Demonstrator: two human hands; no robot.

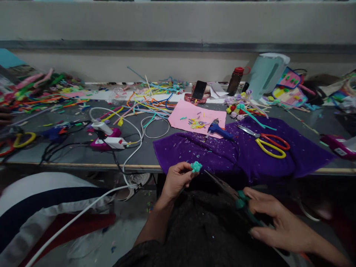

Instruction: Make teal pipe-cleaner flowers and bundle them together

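Note:
Pinched in the fingertips of my left hand (177, 178) is a small teal fuzzy piece (196, 166), which looks like a bunched pipe-cleaner flower. My right hand (278, 220) grips green-handled scissors (222, 184). Their narrow metal tips point up and left, just right of the teal piece and apart from it. Whether the blades are parted is hard to make out. Beyond my hands a purple cloth (189, 148) covers the table edge, dotted with small clippings. On it lie scissors with red and yellow handles (271, 145) and a blue glue gun (221, 131).
A pink sheet (178, 115) holds colourful scraps. To the left are a power strip (107, 142), looping white cable (130, 155) and many pipe cleaners (150, 104). A phone (199, 89), a bottle (236, 79) and a pale green pitcher (268, 74) stand at the back. Another person's clothed leg (50, 207) is at left.

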